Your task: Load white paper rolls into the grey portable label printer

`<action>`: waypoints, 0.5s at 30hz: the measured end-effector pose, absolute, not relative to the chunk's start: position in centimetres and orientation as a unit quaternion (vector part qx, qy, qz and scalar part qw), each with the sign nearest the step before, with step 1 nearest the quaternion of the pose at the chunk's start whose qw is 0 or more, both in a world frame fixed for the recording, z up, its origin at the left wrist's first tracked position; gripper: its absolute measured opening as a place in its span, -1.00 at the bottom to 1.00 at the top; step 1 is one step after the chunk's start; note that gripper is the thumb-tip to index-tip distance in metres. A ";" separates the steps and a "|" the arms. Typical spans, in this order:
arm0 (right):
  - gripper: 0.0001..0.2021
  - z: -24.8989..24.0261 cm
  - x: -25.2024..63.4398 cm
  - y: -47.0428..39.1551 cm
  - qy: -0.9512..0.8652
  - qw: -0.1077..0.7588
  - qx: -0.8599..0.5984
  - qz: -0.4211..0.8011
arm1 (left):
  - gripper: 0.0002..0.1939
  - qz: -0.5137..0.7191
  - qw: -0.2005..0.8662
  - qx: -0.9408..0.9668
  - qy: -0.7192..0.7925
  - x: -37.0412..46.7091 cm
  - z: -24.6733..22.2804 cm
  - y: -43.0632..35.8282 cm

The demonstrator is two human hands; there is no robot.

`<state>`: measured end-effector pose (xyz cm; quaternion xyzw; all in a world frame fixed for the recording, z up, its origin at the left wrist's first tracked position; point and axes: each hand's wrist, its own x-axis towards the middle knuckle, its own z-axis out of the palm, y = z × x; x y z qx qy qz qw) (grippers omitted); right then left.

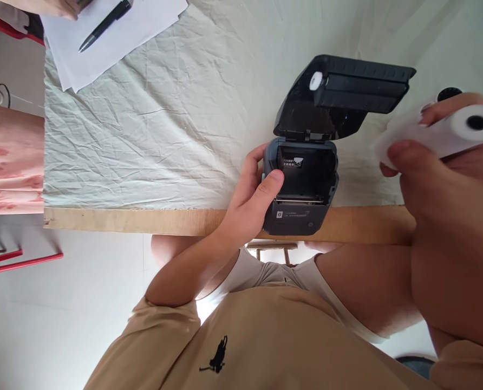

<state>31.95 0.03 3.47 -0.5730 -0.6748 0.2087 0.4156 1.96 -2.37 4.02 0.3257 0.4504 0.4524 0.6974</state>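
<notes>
A small black printer sits at the near edge of the table with its lid swung open and its paper bay empty. My left hand grips the printer's left side, thumb on its top rim. My right hand is raised close to the camera, to the right of the printer, and holds a white paper roll sideways between thumb and fingers. The roll's dark core faces right.
A wrinkled pale cloth covers the table, whose wooden front edge is bare. White sheets with a black pen lie at the far left. Another person's hand rests by them. A small black round thing shows behind my right hand.
</notes>
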 end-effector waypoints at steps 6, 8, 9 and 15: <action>-0.69 4.0 31.4 0.2 -0.722 0.349 -0.581 0.141 | -0.27 0.451 0.695 0.333 0.450 1.9 3.9 -2.3; -0.67 3.6 31.8 0.5 -0.729 0.342 -0.582 0.111 | -0.26 0.450 0.698 0.333 0.446 1.9 4.0 -2.3; -0.64 3.3 31.9 0.7 -0.730 0.338 -0.585 0.105 | -0.26 0.450 0.701 0.333 0.442 1.9 4.1 -2.3; -0.39 1.6 31.8 0.8 -0.732 0.301 -0.591 0.153 | -0.24 0.441 0.705 0.334 0.445 1.9 4.4 -2.3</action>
